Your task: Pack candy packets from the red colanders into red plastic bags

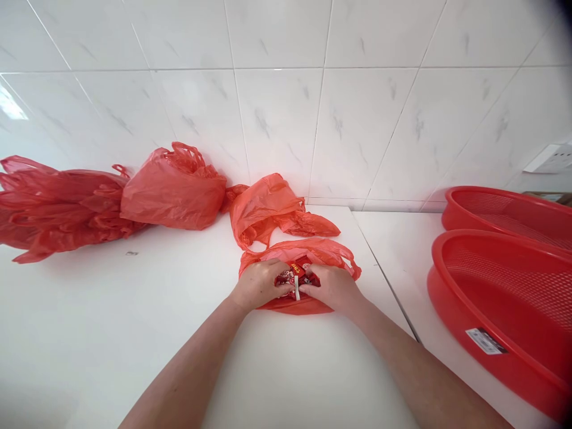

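A red plastic bag (295, 306) lies flat on the white table in front of me. Over its middle, my two hands grip a small bunch of dark red printed packets (300, 265) with yellow and white markings. My left hand (263, 283) is closed on the left side of the bunch, thumb in front. From the right, my right hand (333, 286) closes on the other side in the same way. A narrow white strip (296, 287) stands upright between the two thumbs. What exactly the packets contain is hidden.
Behind the bag lies another crumpled red bag (268, 205). Farther left along the tiled wall are a full-looking red bag (174, 193) and a heap of red bags (67, 205). Two red mesh baskets (451, 286) stand at right, past a table seam. A wall socket (549, 159) is above them.
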A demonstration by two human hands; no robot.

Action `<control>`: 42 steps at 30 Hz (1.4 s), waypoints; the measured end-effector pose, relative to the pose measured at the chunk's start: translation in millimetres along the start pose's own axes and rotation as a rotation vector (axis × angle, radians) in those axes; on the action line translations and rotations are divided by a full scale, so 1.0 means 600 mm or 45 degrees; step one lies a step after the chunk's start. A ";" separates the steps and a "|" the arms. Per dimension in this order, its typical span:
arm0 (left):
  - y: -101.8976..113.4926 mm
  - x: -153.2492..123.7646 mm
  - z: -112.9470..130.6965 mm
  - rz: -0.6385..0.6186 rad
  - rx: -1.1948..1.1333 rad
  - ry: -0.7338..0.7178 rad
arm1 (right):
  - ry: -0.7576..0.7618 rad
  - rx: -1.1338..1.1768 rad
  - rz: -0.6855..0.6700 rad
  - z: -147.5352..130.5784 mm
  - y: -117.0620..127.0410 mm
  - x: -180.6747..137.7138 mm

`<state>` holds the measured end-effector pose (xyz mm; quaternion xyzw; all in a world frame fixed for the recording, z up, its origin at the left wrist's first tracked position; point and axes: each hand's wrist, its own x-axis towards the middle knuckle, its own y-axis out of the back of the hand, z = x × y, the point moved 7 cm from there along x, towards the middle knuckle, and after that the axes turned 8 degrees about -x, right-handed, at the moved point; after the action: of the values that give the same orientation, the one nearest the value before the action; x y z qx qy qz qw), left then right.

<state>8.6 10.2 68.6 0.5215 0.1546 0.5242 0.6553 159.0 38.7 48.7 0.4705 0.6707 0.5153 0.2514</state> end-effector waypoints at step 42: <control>0.023 -0.008 -0.036 0.384 -0.084 0.172 | -0.036 -0.110 0.310 0.015 -0.002 0.008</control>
<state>-16.8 16.4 70.1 0.4805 0.1008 0.6553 0.5740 163.9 46.7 45.2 0.5445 0.5820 0.5638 0.2165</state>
